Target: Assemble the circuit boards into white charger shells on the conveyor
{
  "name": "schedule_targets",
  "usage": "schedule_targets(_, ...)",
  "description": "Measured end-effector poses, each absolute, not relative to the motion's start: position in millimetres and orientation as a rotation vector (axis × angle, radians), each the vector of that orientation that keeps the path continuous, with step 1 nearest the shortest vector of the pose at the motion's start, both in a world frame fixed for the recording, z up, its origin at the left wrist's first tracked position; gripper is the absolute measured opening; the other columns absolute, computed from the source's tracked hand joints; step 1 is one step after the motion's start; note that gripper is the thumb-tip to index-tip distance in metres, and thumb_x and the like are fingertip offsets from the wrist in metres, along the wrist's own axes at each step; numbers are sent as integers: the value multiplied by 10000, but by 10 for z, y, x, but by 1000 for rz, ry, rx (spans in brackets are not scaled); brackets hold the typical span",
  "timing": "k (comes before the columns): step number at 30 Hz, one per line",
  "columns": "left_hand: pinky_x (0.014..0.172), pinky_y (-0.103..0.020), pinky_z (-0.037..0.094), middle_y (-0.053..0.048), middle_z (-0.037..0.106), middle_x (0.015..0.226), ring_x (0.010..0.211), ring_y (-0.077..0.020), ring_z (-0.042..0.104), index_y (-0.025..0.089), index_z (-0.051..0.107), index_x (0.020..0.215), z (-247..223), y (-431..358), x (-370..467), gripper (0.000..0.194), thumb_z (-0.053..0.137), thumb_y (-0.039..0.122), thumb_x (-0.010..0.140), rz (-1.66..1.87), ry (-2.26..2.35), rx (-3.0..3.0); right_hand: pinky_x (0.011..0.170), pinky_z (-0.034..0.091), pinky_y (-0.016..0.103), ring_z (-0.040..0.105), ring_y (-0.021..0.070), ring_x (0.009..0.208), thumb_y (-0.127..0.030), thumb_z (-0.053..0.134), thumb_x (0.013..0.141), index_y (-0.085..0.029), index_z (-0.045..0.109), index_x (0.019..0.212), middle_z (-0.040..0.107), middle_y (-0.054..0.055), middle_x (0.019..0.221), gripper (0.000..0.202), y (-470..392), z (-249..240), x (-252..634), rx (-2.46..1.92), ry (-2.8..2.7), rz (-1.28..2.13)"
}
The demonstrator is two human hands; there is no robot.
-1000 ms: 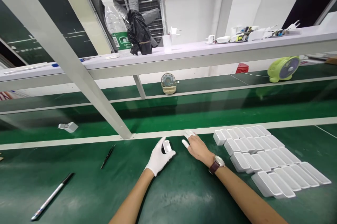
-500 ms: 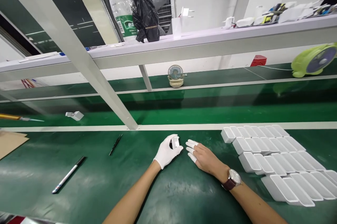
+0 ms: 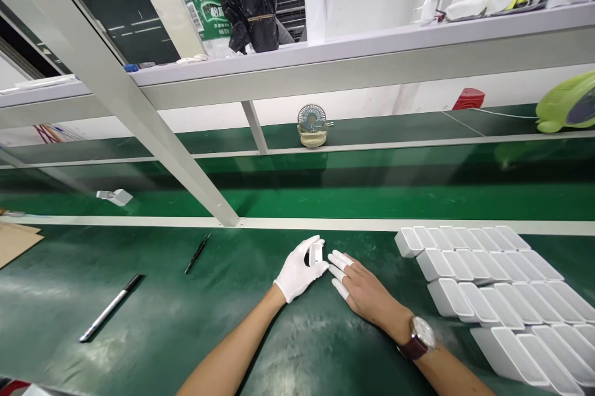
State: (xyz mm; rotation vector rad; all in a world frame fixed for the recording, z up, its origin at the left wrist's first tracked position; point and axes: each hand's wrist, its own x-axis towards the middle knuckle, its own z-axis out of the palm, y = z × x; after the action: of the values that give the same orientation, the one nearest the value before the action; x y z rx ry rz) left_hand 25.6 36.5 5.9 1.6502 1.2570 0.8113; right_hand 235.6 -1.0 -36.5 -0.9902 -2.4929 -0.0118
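Observation:
My left hand (image 3: pixel 300 269), in a white glove, holds a small white part (image 3: pixel 316 253) between thumb and fingers above the green table (image 3: pixel 297 346). Just right of it lies my right hand (image 3: pixel 360 287), with white finger covers on several fingers and a watch on the wrist. Its fingers are stretched out and close to the left hand's fingertips, holding nothing that shows. Rows of white boxes (image 3: pixel 499 297) stand at the right.
A silver pen (image 3: pixel 110 309), a thin black pen (image 3: pixel 198 253) and brown cardboard (image 3: pixel 16 242) lie at the left. Behind the table edge are a white piece (image 3: pixel 116 197) and a small fan (image 3: pixel 312 126). A slanted metal post (image 3: pixel 162 142) rises at the left.
The view has shifted a little. My right hand's fingertips are now nearer to my left hand, which still holds the white part.

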Motion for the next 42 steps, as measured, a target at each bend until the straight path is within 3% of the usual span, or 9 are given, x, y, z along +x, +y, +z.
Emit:
schedule_targets(6,1151,-446,374,-89,592,1385,1289,-253,544,208,499,1372,43,349,283,685,763,290,744,784,1296,1617,1144,389,575,386,335,1409,-74,499,898,-84,654,1117,565,219,1353,268,-49,-440,2345,-1020,-2523,-34)
schedule_targets(10,1144,-442,385,-86,578,1390,1287,-264,538,217,454,1417,91,342,276,849,814,211,648,757,1311,1576,1147,367,604,393,367,1398,-43,529,822,-95,674,949,562,232,1346,200,-75,-465,2369,-1019,-2555,9)
schedule_targets(15,1139,-434,387,-61,576,1374,1271,-243,542,264,389,1475,151,373,191,841,741,175,717,743,1198,1658,1138,386,603,343,334,1435,-50,479,906,-96,603,1212,546,204,1381,333,-74,-359,2381,-1011,-2532,28)
schedule_targets(22,1061,-462,465,-71,598,1217,1148,-271,593,267,647,1220,60,423,189,695,908,310,578,801,1143,1779,1170,359,579,370,306,1427,-102,508,924,-152,600,1231,539,152,1413,324,-61,-384,2409,-965,-2471,115)
schedule_targets(26,1047,-461,473,-74,605,1178,1132,-271,597,251,673,1151,53,429,199,638,919,317,566,828,1148,1803,1169,356,582,365,308,1429,-102,502,929,-146,582,1263,519,155,1434,346,-51,-419,2405,-978,-2471,114)
schedule_targets(30,1057,-428,466,-79,599,1223,1163,-257,585,245,636,1229,107,410,188,620,864,347,661,810,1119,1833,1159,362,590,362,322,1427,-77,484,918,-131,609,1210,546,175,1393,322,-51,-426,2403,-986,-2491,112)
schedule_targets(33,1077,-429,450,-88,581,1295,1206,-248,567,255,509,1384,124,386,186,676,768,305,761,765,1104,1886,1165,353,581,372,328,1420,-67,497,899,-131,607,1234,549,180,1379,358,-56,-409,2416,-984,-2504,121)
schedule_targets(37,1103,-448,429,-103,556,1352,1245,-273,547,235,402,1458,82,366,208,884,812,278,677,797,1175,1893,1171,345,580,378,327,1416,-81,520,897,-155,600,1257,515,164,1425,376,-57,-384,2421,-967,-2474,156)
schedule_targets(42,1143,-474,384,-101,552,1385,1297,-276,512,226,450,1427,62,388,226,726,688,171,743,799,1367,1872,1170,330,599,372,337,1419,-167,521,966,-124,539,1333,520,194,1416,369,-46,-380,2371,-1101,-2370,66)
